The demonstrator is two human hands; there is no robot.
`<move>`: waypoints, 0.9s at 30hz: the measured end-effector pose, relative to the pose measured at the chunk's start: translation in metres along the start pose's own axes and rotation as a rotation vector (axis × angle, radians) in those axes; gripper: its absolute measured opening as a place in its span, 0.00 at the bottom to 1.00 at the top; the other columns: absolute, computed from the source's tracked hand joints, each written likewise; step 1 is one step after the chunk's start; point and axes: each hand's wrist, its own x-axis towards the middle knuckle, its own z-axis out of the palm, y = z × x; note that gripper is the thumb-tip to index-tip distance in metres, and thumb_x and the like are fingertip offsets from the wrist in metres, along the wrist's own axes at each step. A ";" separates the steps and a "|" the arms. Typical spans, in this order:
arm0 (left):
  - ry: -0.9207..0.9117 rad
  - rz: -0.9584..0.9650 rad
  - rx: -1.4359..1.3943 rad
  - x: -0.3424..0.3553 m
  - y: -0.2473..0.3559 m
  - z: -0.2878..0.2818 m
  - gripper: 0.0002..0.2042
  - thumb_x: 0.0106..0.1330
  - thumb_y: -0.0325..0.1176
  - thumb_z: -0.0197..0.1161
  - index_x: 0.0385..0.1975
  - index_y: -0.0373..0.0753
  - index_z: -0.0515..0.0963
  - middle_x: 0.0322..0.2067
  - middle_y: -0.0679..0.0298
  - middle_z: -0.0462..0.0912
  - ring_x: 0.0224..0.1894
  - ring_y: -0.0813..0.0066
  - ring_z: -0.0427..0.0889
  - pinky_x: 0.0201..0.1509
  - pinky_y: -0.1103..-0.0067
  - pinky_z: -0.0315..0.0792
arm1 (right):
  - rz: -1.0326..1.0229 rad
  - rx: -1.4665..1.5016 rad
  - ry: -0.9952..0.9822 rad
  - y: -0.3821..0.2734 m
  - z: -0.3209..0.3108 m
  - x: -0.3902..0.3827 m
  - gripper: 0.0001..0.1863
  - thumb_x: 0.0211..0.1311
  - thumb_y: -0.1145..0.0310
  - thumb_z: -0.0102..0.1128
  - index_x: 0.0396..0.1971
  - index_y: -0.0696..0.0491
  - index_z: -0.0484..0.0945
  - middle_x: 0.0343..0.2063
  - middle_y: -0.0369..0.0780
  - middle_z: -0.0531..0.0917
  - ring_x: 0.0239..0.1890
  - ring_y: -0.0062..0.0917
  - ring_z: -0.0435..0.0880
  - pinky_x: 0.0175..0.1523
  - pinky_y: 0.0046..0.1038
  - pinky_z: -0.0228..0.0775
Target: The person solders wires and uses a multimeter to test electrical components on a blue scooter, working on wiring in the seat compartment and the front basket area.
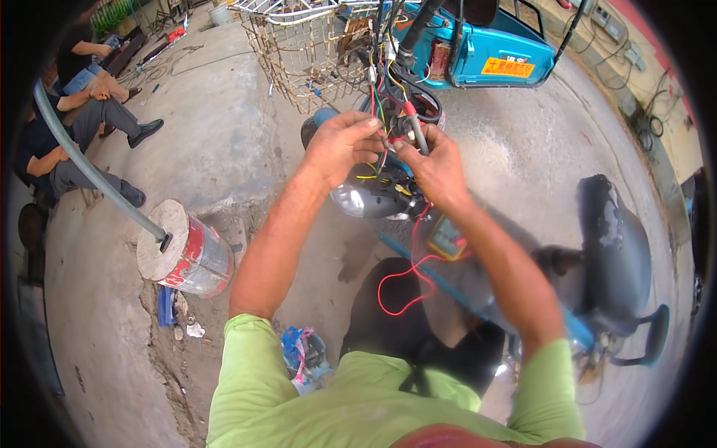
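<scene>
My left hand [342,147] is closed, its thumb and fingertips pinching a thin wire among the loose wires [379,97] at the front of a vehicle. Close beside it, my right hand [435,166] is closed around a red-and-grey pen-shaped probe [417,128], whose tip is hard to make out. Just below both hands sits an opened headlight housing [360,196] with yellow and other coloured wires sticking out. A red lead [403,275] loops down from beneath my right hand, near a yellow-edged multimeter [447,239] that my forearm partly hides.
A rusty wire basket [302,56] and a teal vehicle body [485,56] stand ahead. A worn black seat [616,246] is at the right. At the left are a red-and-white drum [198,254] with a grey pole [101,179], and seated people [63,145].
</scene>
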 end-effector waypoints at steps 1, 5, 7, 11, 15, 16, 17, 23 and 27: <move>0.023 -0.003 0.010 -0.001 0.000 0.001 0.07 0.73 0.34 0.66 0.43 0.40 0.80 0.37 0.63 0.87 0.37 0.72 0.88 0.37 0.78 0.81 | 0.000 0.001 0.002 -0.002 0.001 -0.002 0.14 0.61 0.63 0.72 0.36 0.59 0.81 0.25 0.36 0.81 0.29 0.18 0.78 0.36 0.29 0.73; 0.030 0.020 0.004 -0.003 0.001 0.008 0.07 0.73 0.34 0.67 0.42 0.39 0.80 0.37 0.64 0.86 0.37 0.73 0.87 0.39 0.77 0.82 | -0.010 0.011 -0.039 -0.012 0.011 -0.005 0.16 0.58 0.63 0.76 0.36 0.58 0.81 0.27 0.36 0.83 0.29 0.18 0.78 0.36 0.28 0.74; 0.051 0.043 0.015 -0.002 0.000 0.012 0.07 0.72 0.33 0.68 0.40 0.37 0.80 0.37 0.64 0.85 0.37 0.75 0.85 0.41 0.76 0.83 | -0.028 0.042 -0.001 -0.006 0.018 -0.001 0.16 0.58 0.63 0.76 0.36 0.58 0.82 0.27 0.36 0.83 0.29 0.18 0.79 0.36 0.28 0.74; 0.056 0.072 -0.008 -0.003 -0.002 0.015 0.07 0.72 0.33 0.68 0.39 0.36 0.81 0.37 0.64 0.85 0.36 0.76 0.84 0.42 0.75 0.83 | -0.019 0.035 0.015 -0.006 0.023 -0.002 0.15 0.58 0.64 0.76 0.36 0.59 0.83 0.27 0.38 0.84 0.29 0.19 0.80 0.36 0.29 0.75; 0.067 0.096 0.006 -0.002 -0.005 0.014 0.07 0.71 0.32 0.67 0.38 0.34 0.82 0.34 0.63 0.86 0.34 0.76 0.85 0.42 0.77 0.80 | -0.038 -0.025 0.042 -0.004 0.025 -0.003 0.15 0.62 0.63 0.72 0.36 0.61 0.82 0.26 0.40 0.84 0.27 0.20 0.81 0.34 0.31 0.74; 0.056 0.092 0.039 0.000 -0.007 0.011 0.07 0.71 0.32 0.68 0.39 0.35 0.81 0.34 0.63 0.86 0.34 0.75 0.85 0.41 0.77 0.81 | -0.040 -0.026 0.039 -0.002 0.025 -0.003 0.15 0.62 0.63 0.72 0.36 0.61 0.82 0.26 0.40 0.84 0.27 0.20 0.81 0.34 0.31 0.74; 0.046 0.087 0.073 0.000 -0.008 0.010 0.07 0.70 0.31 0.69 0.40 0.36 0.81 0.34 0.63 0.86 0.35 0.74 0.86 0.41 0.77 0.83 | -0.031 -0.040 0.045 -0.002 0.026 -0.004 0.15 0.62 0.63 0.71 0.36 0.61 0.82 0.25 0.41 0.84 0.27 0.21 0.81 0.33 0.32 0.74; 0.084 0.090 0.090 0.002 -0.014 0.008 0.07 0.70 0.31 0.69 0.40 0.36 0.82 0.34 0.64 0.86 0.34 0.77 0.84 0.39 0.79 0.77 | -0.001 -0.076 0.028 0.004 0.028 -0.003 0.15 0.65 0.63 0.67 0.37 0.61 0.83 0.26 0.44 0.86 0.28 0.23 0.83 0.34 0.33 0.75; 0.103 0.105 0.103 0.002 -0.014 0.007 0.06 0.70 0.31 0.69 0.38 0.36 0.82 0.33 0.65 0.86 0.32 0.79 0.83 0.38 0.80 0.79 | -0.035 -0.050 -0.001 0.010 0.030 -0.003 0.15 0.67 0.62 0.65 0.39 0.60 0.83 0.26 0.43 0.85 0.28 0.22 0.83 0.35 0.32 0.75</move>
